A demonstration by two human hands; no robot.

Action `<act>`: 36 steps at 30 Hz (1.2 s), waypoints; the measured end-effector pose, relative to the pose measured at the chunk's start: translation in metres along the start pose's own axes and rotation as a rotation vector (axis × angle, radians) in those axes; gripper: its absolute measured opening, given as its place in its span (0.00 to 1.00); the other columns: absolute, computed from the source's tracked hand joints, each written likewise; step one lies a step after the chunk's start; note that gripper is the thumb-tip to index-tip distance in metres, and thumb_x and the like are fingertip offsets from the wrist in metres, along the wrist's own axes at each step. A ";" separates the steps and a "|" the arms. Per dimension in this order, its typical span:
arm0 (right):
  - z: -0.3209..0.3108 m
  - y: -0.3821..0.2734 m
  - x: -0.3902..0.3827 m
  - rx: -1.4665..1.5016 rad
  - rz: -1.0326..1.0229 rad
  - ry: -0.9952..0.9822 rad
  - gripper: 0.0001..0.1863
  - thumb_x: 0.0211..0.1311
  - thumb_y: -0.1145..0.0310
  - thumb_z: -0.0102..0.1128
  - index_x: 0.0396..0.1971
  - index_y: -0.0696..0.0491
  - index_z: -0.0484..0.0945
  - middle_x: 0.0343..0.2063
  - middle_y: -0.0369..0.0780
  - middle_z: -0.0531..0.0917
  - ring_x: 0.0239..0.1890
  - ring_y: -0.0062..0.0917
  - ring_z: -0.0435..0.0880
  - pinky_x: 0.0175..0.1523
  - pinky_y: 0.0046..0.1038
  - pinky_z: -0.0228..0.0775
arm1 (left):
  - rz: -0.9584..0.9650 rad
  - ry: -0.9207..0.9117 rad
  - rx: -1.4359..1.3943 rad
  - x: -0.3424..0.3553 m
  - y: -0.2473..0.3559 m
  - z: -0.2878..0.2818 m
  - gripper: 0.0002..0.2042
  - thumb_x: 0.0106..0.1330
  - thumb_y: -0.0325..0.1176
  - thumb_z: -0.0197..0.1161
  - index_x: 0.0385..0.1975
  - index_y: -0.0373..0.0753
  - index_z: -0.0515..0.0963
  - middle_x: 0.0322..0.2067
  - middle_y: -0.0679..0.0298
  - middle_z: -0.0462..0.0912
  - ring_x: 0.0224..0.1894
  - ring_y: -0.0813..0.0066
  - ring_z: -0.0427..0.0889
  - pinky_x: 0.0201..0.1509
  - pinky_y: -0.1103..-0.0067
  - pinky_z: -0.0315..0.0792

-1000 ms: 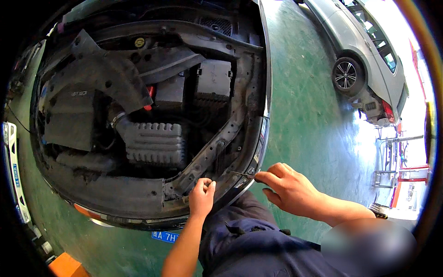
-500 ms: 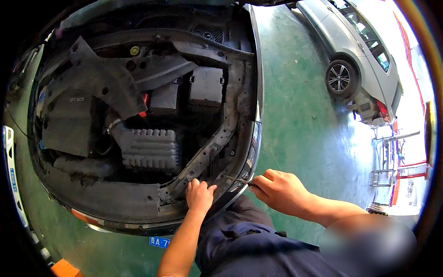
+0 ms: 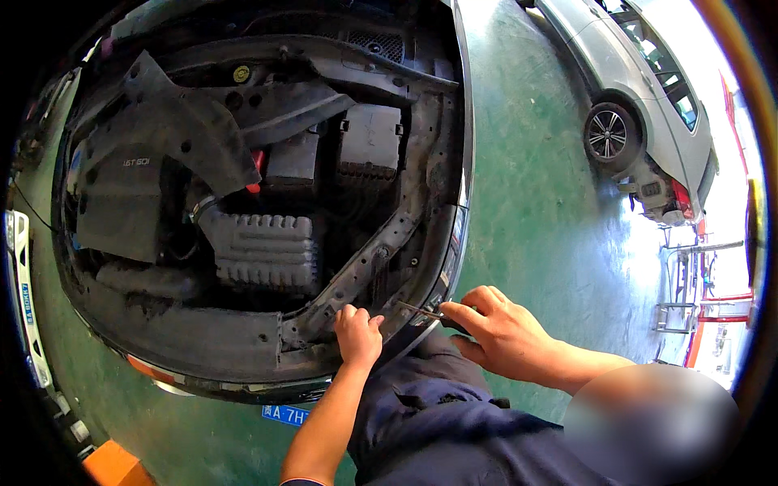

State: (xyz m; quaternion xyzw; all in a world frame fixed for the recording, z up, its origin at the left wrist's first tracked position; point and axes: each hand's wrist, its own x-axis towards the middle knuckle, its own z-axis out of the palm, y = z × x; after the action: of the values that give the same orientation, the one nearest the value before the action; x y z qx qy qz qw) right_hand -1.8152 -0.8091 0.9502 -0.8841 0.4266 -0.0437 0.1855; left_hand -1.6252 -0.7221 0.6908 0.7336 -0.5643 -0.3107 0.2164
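In my right hand (image 3: 496, 334) is a screwdriver (image 3: 423, 312) with a thin metal shaft and a dark handle. The shaft lies across the edge of the car's front corner by the headlight (image 3: 442, 290), its tip pointing left. What the tip touches is too small to tell. My left hand (image 3: 358, 335) is closed at the end of the black slanting support rail (image 3: 347, 282), left of the screwdriver. Its fingertips reach into the gap there, and anything inside them is hidden. Around both hands lies the car's dusty, uncovered engine bay.
A ribbed air filter box (image 3: 267, 251) and a black engine cover (image 3: 121, 202) fill the bay. A loose dark trim panel (image 3: 190, 121) lies over them. To the right, a silver car (image 3: 648, 97) stands on the green floor (image 3: 535, 194). An orange box (image 3: 120, 466) sits at lower left.
The whole view has shifted slightly. My right hand's fingers have shifted on the screwdriver, with the forefinger now more extended along it. My left hand stays at the same spot on the rail.
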 end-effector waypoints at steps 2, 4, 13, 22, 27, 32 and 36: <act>0.003 0.005 -0.006 -0.033 -0.013 -0.134 0.12 0.64 0.62 0.68 0.39 0.52 0.78 0.30 0.40 0.81 0.36 0.38 0.84 0.40 0.37 0.81 | -0.020 -0.014 -0.008 -0.001 0.001 0.000 0.12 0.61 0.34 0.74 0.27 0.33 0.80 0.38 0.51 0.78 0.48 0.46 0.76 0.53 0.56 0.70; 0.004 0.006 -0.007 -0.048 0.046 -0.242 0.12 0.65 0.61 0.68 0.40 0.53 0.78 0.31 0.41 0.81 0.37 0.39 0.84 0.41 0.38 0.81 | -0.025 -0.008 -0.009 -0.001 0.002 0.001 0.12 0.61 0.34 0.74 0.27 0.33 0.80 0.39 0.51 0.78 0.48 0.46 0.76 0.53 0.56 0.70; -0.012 0.006 0.014 -0.291 -0.201 -0.358 0.13 0.60 0.65 0.64 0.42 0.56 0.80 0.29 0.41 0.84 0.38 0.37 0.87 0.38 0.38 0.79 | 0.002 0.023 -0.003 -0.001 -0.002 0.004 0.13 0.62 0.36 0.74 0.27 0.33 0.79 0.39 0.51 0.77 0.49 0.46 0.75 0.54 0.57 0.70; -0.004 -0.013 0.052 -0.381 -0.153 -0.926 0.22 0.62 0.70 0.58 0.52 0.67 0.74 0.35 0.51 0.88 0.39 0.46 0.90 0.40 0.44 0.82 | -0.049 0.008 0.140 -0.005 0.008 -0.008 0.18 0.67 0.44 0.71 0.35 0.31 0.83 0.43 0.50 0.78 0.51 0.46 0.76 0.59 0.59 0.72; 0.006 -0.008 0.075 -0.131 0.164 -1.193 0.22 0.63 0.67 0.56 0.52 0.66 0.73 0.36 0.56 0.87 0.41 0.53 0.88 0.45 0.48 0.81 | -0.124 0.030 0.081 -0.004 0.016 0.000 0.16 0.66 0.42 0.71 0.34 0.31 0.82 0.43 0.50 0.77 0.51 0.47 0.76 0.58 0.58 0.72; 0.009 -0.026 0.071 0.105 0.470 -1.099 0.20 0.63 0.65 0.56 0.48 0.65 0.77 0.38 0.58 0.87 0.46 0.53 0.88 0.50 0.47 0.81 | -0.132 0.035 0.071 -0.003 0.019 0.003 0.13 0.65 0.39 0.71 0.34 0.34 0.83 0.41 0.52 0.77 0.51 0.49 0.76 0.56 0.59 0.73; 0.019 -0.036 0.064 0.468 0.887 -0.984 0.17 0.64 0.64 0.55 0.45 0.61 0.80 0.34 0.49 0.87 0.35 0.40 0.88 0.40 0.37 0.80 | -0.151 0.015 0.070 -0.003 0.020 -0.004 0.13 0.65 0.40 0.71 0.34 0.34 0.83 0.42 0.53 0.77 0.51 0.50 0.76 0.56 0.60 0.73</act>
State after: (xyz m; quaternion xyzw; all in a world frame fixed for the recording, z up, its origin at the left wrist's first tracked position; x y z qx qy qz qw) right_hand -1.7434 -0.8321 0.9404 -0.4805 0.5931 0.3504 0.5428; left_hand -1.6370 -0.7252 0.7073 0.7835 -0.5164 -0.3006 0.1707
